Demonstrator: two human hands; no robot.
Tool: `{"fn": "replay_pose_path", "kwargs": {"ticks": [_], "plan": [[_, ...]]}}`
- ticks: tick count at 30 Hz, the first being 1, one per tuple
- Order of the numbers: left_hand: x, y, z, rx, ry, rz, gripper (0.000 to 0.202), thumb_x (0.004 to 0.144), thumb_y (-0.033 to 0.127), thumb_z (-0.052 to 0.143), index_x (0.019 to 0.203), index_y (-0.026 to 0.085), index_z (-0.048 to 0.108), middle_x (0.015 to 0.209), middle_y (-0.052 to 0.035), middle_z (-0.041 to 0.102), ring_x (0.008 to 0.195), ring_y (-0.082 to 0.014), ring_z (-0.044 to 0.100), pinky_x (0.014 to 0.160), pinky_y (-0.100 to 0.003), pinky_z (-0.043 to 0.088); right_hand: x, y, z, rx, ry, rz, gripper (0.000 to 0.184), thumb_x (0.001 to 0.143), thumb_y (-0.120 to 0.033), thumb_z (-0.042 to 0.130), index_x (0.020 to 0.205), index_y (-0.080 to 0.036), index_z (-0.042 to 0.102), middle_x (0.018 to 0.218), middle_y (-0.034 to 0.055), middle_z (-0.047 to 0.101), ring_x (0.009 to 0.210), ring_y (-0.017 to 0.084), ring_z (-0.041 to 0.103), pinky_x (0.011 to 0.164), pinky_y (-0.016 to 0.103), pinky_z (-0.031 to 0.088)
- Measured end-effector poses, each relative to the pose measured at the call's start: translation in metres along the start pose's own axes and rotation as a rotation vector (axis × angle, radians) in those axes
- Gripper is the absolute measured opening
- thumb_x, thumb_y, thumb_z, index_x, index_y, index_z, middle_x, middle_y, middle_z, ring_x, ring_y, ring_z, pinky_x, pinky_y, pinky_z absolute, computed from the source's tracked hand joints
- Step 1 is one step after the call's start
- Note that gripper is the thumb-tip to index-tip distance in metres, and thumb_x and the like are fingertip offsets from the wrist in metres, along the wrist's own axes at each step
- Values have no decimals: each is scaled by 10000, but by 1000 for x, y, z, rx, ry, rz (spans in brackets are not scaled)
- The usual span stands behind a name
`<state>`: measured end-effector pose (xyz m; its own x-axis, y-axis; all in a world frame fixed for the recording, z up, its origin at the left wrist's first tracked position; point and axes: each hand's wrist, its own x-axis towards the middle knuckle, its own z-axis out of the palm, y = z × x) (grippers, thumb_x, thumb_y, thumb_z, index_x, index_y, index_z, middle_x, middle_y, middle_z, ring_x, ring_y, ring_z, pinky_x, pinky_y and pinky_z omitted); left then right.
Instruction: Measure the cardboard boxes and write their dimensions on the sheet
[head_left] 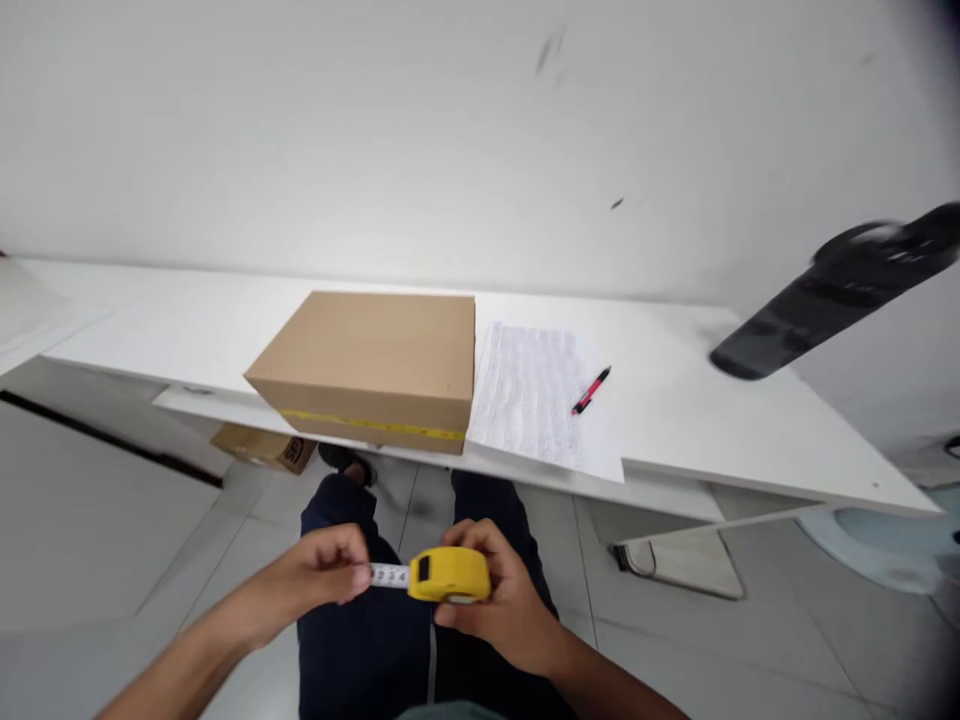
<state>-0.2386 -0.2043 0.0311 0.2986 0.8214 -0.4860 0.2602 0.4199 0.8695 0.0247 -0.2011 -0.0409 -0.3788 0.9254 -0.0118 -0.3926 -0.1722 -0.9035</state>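
Note:
Over my lap, my right hand point(510, 600) grips the yellow case of a tape measure point(454, 575). A short length of white blade point(391, 575) sticks out of its left side, and my left hand point(334, 570) pinches the blade's free end. Beyond my hands a closed brown cardboard box point(375, 350) sits at the desk's front edge, with a yellow strip point(375, 425) running along its near side. To the right of the box lies a sheet of paper point(532, 400) covered in writing, and a red and black pen point(592, 390) rests on it.
A tall black bottle point(795, 310) stands on the right of the white desk point(660, 400). Beneath the desk, a smaller cardboard box point(262, 446) sits at the left and a flat pale object point(682, 563) at the right. A white wall rises behind.

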Motion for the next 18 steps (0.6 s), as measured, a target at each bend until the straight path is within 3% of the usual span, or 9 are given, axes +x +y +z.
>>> {"fn": "replay_pose_path", "kwargs": {"ticks": [3,6,8,10,12,15,18], "plan": [[20,-80,43,-338,-103,-111,474,615,605,903,903,267,738,885,-29,673,787,-158,621,720,-284,487,-11,37,19,40,26,178,512,580,-341,968,893,-251,573,876,-25,626,742,124,595,668,252,501],[21,-136,54,-539,26,-41,809,664,761,790,1360,409,576,1322,-82,627,1135,-260,648,896,-387,543,-19,48,17,187,101,261,569,623,-391,951,1059,-266,608,909,-11,666,731,135,624,661,269,523],[21,-150,44,-509,238,69,952,684,829,711,1498,449,399,1466,-105,537,1251,-302,606,971,-447,542,-15,43,6,224,173,210,792,627,-341,957,1306,-319,551,959,-12,684,753,139,647,683,274,542],[29,-144,24,-366,517,194,1062,668,836,717,1550,444,274,1515,-126,490,1285,-319,591,1001,-466,540,0,34,-10,199,224,137,1111,625,-268,960,1541,-375,340,946,-30,689,782,143,662,726,281,555],[46,-125,-3,-182,772,311,1189,628,839,742,1582,409,176,1570,-149,431,1356,-333,547,1053,-475,519,22,26,-23,161,225,92,1271,616,-247,960,1626,-371,198,899,-47,685,771,142,657,738,284,561],[73,-89,-47,-3,989,398,1203,647,903,644,1595,322,184,1655,-160,331,1501,-335,401,1154,-464,454,53,23,-32,126,195,81,1199,610,-313,958,1616,-339,307,867,-48,684,657,116,597,647,275,554],[91,-57,-81,20,1032,390,920,789,857,530,1472,245,464,1544,-149,513,1461,-333,464,1167,-443,447,66,25,-27,106,134,99,1070,605,-351,959,1551,-320,460,885,-32,698,600,96,560,582,265,530]]}}
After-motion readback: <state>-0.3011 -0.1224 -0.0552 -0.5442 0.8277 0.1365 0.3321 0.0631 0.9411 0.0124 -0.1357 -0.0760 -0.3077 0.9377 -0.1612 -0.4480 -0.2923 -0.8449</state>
